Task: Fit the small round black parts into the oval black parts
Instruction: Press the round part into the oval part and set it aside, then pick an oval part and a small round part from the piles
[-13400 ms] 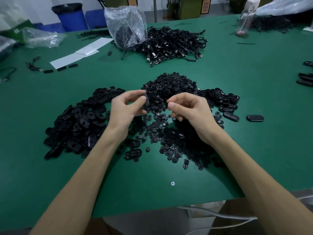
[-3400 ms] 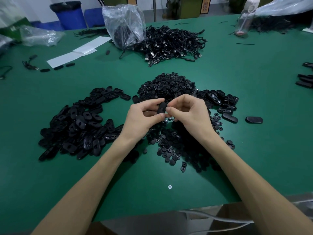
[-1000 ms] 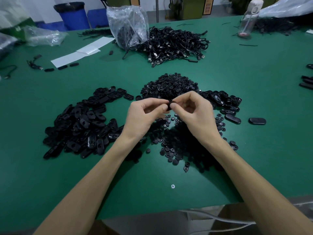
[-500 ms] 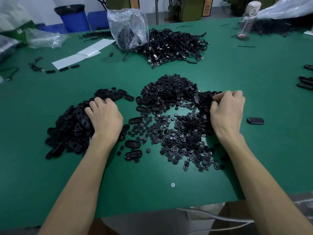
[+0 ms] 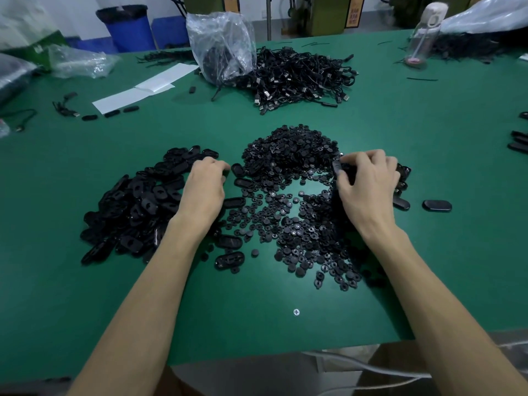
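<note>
- Across the middle of the green table (image 5: 428, 124): a heap of small round parts (image 5: 291, 150), thinning into a loose scatter toward the near edge.
- Left of that, a broad pile of oval parts (image 5: 137, 201), several with an opening showing. A few stray ovals (image 5: 230, 260) between pile and scatter.
- At the right edge of that pile, the left hand (image 5: 204, 187), knuckles up, fingers curled down toward the table. Cannot tell whether anything is held, fingertips hidden from above.
- Over the right side of the round heap, the right hand (image 5: 367, 184), thumb and fingers pinching one oval part (image 5: 337, 168), tilted on edge just above the round ones.
- Behind the right hand and mostly hidden by it, a smaller second pile of ovals (image 5: 403, 172). Farther right, one lone oval (image 5: 436, 205) lying flat, apart from the rest.
- On the far side, a tangled heap of black cables (image 5: 300, 75), with a crumpled clear plastic bag (image 5: 223, 44) touching its left end and white paper sheets (image 5: 143, 90) farther left.
- Far right, a clear bottle (image 5: 423, 32) standing upright. Beyond the far left edge, a blue bin (image 5: 128, 27).
- Near the near edge, between the two forearms, a small screw head (image 5: 296, 312) set in the table.
</note>
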The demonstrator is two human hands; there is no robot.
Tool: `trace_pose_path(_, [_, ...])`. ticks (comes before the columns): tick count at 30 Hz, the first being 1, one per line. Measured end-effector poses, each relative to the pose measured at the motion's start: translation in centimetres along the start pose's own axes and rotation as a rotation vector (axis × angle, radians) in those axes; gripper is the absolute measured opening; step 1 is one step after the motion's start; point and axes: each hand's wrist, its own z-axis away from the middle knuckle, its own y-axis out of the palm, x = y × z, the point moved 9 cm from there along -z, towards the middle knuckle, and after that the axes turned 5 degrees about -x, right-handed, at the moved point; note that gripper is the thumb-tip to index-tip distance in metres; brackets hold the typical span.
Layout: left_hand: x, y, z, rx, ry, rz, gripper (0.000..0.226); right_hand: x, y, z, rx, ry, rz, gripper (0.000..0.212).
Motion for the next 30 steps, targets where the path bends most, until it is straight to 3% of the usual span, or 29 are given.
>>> trace_pose_path(6, [0.8,-1.9,0.2,-0.144,-0.038,0.047,0.027,2.7,3.3,1.8,0.35,-0.179,-0.093,0.043])
trace_pose_path(9, [0.0,-3.2,0.5,-0.226,-0.031,0.172,0.026,2.9,3.9,2.1,0.412,-0.172,-0.162,0.031])
trace_pose_path(12, [-0.7,-2.5,1.0,-0.175,-0.134,0.554,0.021,3.2,4.1,2.3,0.43,-0.169,-0.2,0.017])
trace_pose_path(14, [-1.2,-0.9,1.5,-0.054,-0.266,0.895,0.021,3.3,4.2,2.3,0.438,-0.173,-0.207,0.015])
trace_pose_path(17, [-2.8,1.0,2.2,0.099,-0.338,1.169,0.02,3.7,4.0,2.4,0.431,-0.196,-0.231,0.015])
trace_pose_path(30, [-6.3,1.5,3.6,0.287,-0.201,1.303,0.022,3.1,1.5,1.4,0.222,-0.023,-0.578,0.011])
